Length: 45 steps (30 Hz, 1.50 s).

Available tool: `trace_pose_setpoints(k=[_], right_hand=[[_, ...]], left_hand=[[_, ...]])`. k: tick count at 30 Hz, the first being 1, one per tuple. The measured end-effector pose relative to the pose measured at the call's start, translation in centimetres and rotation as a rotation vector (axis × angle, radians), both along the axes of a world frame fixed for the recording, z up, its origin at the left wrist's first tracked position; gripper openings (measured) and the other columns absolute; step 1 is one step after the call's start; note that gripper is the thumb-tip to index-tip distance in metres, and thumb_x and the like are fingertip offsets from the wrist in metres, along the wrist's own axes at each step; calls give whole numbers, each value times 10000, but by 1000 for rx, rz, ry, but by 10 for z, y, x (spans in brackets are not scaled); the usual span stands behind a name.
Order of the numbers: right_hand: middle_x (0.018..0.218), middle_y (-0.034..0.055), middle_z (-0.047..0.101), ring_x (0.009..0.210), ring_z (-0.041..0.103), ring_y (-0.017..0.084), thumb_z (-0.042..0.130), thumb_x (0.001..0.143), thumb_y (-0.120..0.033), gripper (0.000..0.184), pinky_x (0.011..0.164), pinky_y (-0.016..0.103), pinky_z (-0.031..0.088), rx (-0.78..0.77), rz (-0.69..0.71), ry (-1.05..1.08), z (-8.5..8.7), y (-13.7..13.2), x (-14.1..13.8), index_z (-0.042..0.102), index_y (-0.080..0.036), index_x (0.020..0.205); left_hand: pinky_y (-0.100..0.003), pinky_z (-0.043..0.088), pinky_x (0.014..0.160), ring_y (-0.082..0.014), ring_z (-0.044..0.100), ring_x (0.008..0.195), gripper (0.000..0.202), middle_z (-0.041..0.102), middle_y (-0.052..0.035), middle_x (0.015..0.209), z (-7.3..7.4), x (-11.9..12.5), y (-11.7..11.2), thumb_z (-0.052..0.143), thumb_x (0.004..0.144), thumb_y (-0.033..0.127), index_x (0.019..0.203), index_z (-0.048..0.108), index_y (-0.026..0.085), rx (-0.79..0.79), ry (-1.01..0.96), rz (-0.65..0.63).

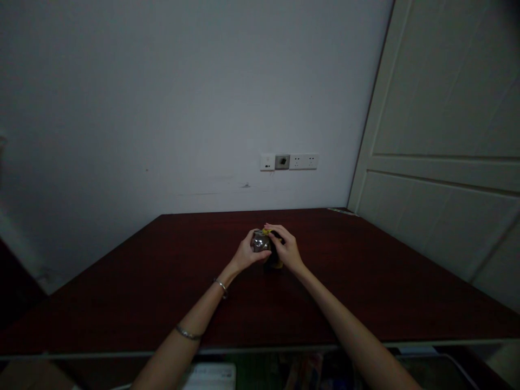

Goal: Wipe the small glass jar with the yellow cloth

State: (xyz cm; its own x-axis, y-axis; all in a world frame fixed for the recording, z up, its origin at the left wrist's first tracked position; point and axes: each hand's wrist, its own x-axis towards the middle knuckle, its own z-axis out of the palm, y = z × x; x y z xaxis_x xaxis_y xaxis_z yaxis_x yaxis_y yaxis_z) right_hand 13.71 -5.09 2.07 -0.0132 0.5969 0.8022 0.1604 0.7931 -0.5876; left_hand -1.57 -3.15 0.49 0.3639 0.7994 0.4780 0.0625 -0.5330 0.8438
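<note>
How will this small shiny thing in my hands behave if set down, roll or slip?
The small shiny object looks rounded and glossy, so it may slip from a loose grip or roll on the table. The left hand nearly wraps it, so it is probably light. Its glint hints at glass, possibly fragile; too dim to be sure.

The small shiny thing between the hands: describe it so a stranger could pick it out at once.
Find the dark red table below the wall sockets. Near its middle the left hand and right hand meet around the small shiny object. It glints grey, unlike the yellow-and-dark piece pressed against it under the right hand.
</note>
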Motion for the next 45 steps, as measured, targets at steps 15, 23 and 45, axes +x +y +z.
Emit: trace_pose_setpoints(k=[15, 23, 45], right_hand=[[1037, 62, 654, 1013, 576, 217, 511, 834, -295, 205, 936, 418, 421, -13, -20, -2, -1, -1, -1, 667, -246, 957], [975, 55, 667, 940, 604, 200, 515, 827, -287, 196, 874, 364, 459, -50, -77, 24, -2, 8, 7, 671, -236, 934], [929, 60, 672, 875, 602, 164, 488, 786, -64, 264, 820, 321, 466, 76, 38, -662, 48, 9, 23, 654, -179, 957]], left_hand=[[-314, 469, 801, -191, 581, 897, 599, 598, -60, 995, 2, 1, 4, 732, 601, 332, 1101, 456, 152, -38, -20, 43], [-307, 468, 796, -192, 580, 892, 693, 581, -70, 1028, 7, 2, -7, 753, 577, 316, 1164, 421, 157, 3, 54, -35], [-344, 432, 875, -227, 559, 984, 711, 593, -83, 1081, -2, 0, 0, 757, 576, 357, 1186, 454, 152, 134, 163, 78]])
